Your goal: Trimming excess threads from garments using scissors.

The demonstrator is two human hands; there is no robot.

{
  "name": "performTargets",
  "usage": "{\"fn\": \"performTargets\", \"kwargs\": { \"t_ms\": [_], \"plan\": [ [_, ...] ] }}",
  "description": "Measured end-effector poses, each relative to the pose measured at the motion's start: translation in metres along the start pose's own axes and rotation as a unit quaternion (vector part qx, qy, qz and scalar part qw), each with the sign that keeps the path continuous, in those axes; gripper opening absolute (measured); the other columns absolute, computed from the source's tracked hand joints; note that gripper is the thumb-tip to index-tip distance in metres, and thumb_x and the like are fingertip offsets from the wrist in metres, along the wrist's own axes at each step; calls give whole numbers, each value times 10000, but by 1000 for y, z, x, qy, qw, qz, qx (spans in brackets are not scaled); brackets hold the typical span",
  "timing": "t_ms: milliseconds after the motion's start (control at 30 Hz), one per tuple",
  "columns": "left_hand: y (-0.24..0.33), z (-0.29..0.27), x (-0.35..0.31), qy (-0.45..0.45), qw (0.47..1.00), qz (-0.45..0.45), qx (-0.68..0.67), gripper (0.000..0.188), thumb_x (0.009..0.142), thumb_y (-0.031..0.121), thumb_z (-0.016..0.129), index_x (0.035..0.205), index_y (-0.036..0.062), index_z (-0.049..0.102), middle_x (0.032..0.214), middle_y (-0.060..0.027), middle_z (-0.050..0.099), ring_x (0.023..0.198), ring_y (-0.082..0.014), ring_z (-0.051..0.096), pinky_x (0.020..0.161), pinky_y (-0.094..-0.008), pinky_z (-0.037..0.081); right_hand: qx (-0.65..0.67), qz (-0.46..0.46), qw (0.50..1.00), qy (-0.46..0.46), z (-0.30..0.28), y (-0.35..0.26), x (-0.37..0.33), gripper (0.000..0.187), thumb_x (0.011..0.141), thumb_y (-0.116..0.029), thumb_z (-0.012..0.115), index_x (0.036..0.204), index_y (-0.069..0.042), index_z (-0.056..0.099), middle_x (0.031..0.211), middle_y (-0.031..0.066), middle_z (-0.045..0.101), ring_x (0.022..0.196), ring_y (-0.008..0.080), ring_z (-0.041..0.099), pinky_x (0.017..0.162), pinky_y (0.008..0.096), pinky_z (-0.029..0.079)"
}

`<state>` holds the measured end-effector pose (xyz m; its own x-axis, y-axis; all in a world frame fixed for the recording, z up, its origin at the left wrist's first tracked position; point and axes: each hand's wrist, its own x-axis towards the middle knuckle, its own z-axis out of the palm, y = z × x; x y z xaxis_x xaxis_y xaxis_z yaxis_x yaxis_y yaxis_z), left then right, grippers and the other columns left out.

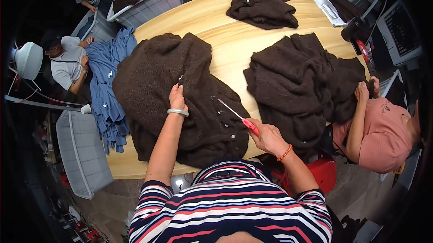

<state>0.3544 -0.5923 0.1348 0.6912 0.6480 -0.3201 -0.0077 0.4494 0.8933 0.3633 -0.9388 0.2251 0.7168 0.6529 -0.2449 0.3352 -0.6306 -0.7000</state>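
Observation:
A dark brown knit cardigan (153, 76) lies spread on the table in front of me, with several shiny buttons down its right side. The fingers of my left hand (178, 100), with a pale bangle at the wrist, are closed on a fold of it. A small whitish spot shows just above those fingertips; what it is I cannot make out. Over the cardigan's right edge, my right hand (269, 139) grips a red-handled tool (243, 120) with a long, slim metal blade. The blade points up and left, near the buttons.
More brown knitwear (293, 74) lies to the right, where a person in pink handles its edge. A folded brown garment (264, 6) sits at the far side. Blue fabric (106, 76) lies at left before another person. Grey crates (81, 153) stand around the table (198, 22).

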Motion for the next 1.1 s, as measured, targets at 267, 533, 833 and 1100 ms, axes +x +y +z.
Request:
{"fn": "performTargets", "kwargs": {
  "t_ms": [267, 533, 833, 1100],
  "plan": [
    [41, 29, -32, -31, 801, 286, 525, 641, 706, 269, 826, 1201, 32, 495, 994, -181, 630, 971, -363, 587, 891, -387, 450, -29, -23, 998, -50, -3, -5, 7, 392, 851, -221, 622, 1221, -126, 533, 817, 232, 653, 786, 421, 633, 712, 499, 503],
    [2, 35, -62, -286, 354, 478, 751, 438, 855, 159, 517, 1286, 82, 501, 1377, -161, 443, 1245, -317, 442, 1041, -465, 324, -51, 46, 997, -27, -2, 16, -2, 339, 855, -190, 598, 1178, -104, 546, 790, 235, 649, 777, 423, 633, 727, 504, 500],
    [-31, 22, -96, -163, 657, 225, 701, 495, 816, 336, 687, 1180, 28, 551, 1040, -178, 618, 865, -381, 621, 759, -446, 514, -40, 61, 997, -31, -1, 21, -10, 345, 852, -189, 605, 1184, -110, 555, 795, 238, 649, 777, 418, 637, 718, 503, 506],
    [-64, 36, -83, -150, 677, 269, 669, 667, 835, 311, 656, 1386, 62, 374, 1460, -246, 280, 1280, -435, 372, 1007, -459, 402, -46, 59, 997, -32, 0, 12, -10, 357, 849, -185, 616, 1192, -108, 552, 802, 233, 653, 769, 404, 644, 712, 492, 510]
  ]
}}
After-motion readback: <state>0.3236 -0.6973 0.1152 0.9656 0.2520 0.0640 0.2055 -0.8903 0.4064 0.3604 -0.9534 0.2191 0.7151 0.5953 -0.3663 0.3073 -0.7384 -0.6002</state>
